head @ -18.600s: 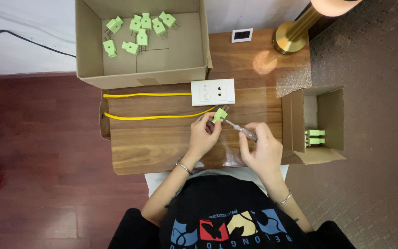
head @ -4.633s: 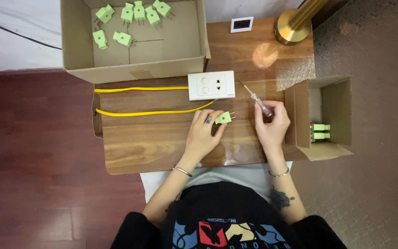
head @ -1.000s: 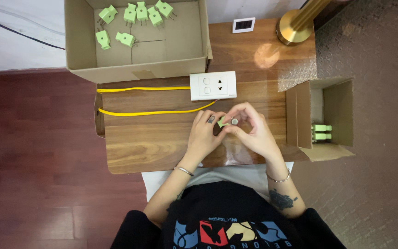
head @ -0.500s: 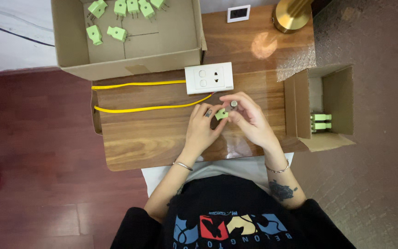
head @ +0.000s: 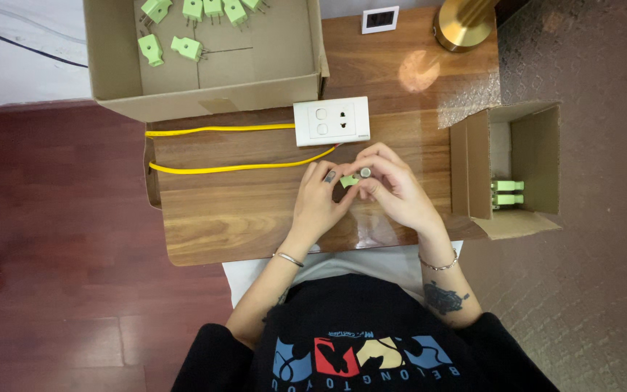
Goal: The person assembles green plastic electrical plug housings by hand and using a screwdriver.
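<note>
My left hand pinches a small green plug over the wooden table. My right hand is closed around a screwdriver whose round grey end shows right beside the plug; its shaft is hidden by my fingers. Both hands meet just below the white switch-and-socket plate. A yellow wire runs from that plate leftwards across the table.
A large open cardboard box at the back holds several green plugs. A small cardboard box at the right holds two green plugs. A brass lamp base and a small white device stand at the back.
One second ago my hands were together on the plug as now. Earlier, my right hand held the screwdriver apart at the right, then came in to the plug. The view shifted slightly.
</note>
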